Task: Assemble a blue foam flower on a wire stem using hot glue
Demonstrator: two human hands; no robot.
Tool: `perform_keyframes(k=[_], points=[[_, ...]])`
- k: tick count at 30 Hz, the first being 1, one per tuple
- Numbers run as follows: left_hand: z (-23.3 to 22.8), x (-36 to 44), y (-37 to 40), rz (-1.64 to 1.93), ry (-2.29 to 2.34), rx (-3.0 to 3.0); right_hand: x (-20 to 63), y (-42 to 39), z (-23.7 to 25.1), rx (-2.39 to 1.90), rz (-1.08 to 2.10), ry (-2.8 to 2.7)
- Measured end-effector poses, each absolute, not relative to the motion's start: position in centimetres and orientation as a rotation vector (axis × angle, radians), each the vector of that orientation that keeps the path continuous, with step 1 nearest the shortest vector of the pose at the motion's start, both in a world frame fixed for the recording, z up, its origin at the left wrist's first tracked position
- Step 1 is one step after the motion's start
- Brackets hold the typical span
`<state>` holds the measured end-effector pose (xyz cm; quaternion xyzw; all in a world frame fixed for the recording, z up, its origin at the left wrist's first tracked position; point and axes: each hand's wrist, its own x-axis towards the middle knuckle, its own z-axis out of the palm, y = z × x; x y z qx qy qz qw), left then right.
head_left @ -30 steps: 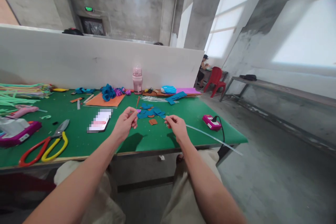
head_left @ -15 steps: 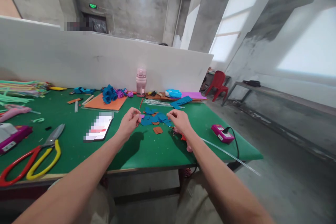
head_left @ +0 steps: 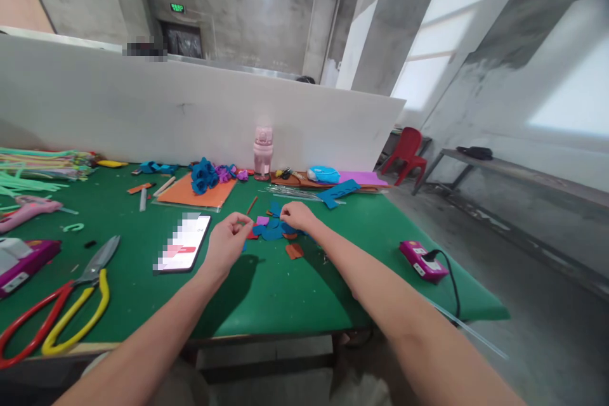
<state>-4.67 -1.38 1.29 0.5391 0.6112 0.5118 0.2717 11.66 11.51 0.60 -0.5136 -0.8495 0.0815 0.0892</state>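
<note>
Teal felt pieces are lying in a loose heap on the green worktop, and we are now reaching our right hand forward onto that heap, fingertips pinched narrow over the top pieces. A second ago this hand was hovering nearer our body, short of the heap, so the reach has just been made. We cannot tell whether a piece is gripped yet or only touched. Our left hand is staying just left of the heap, thumb and forefinger pressed together; whether something small is between them we cannot tell. Brown felt scraps are lying just behind the right wrist. Further left of the left hand, a phone is lying flat, and red and yellow shears well beyond it.
</note>
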Motion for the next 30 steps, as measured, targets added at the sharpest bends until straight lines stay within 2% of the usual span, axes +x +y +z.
perform_keyframes(k=[6, 11, 17, 19, 22, 24, 26, 30], points=[[-0.1, -5.3, -0.9, 1.277, 1.7, 1.55, 9.0, 12.7, -1.2, -1.733, 0.278, -2.481], [-0.8, -5.5, -0.8, 1.251, 1.723, 1.59, 8.7, 11.7, -0.2, -1.634, 0.294, -2.437], [-0.8, -5.1, -1.5, 1.29, 1.676, 1.606, 10.9, 6.2, 2.2, -1.409, 0.297, -2.302], [-0.3, -4.5, -1.8, 1.319, 1.613, 1.572, 11.9, 3.9, 2.2, -1.242, 0.546, -2.103], [0.6, -2.9, -2.4, 1.266, 1.47, 1.472, 13.5, 0.9, 1.3, -1.096, 1.14, -1.699], [1.1, -1.6, -2.7, 1.179, 1.403, 1.372, 14.3, -0.6, 0.6, -1.013, 1.405, -1.444], [1.2, -0.5, -3.1, 1.103, 1.371, 1.288, 15.0, -1.7, -0.2, -0.973, 1.504, -1.232], [0.4, 0.6, -3.6, 1.089, 1.336, 1.26, 15.8, -2.9, -1.6, -1.015, 1.475, -1.032]])
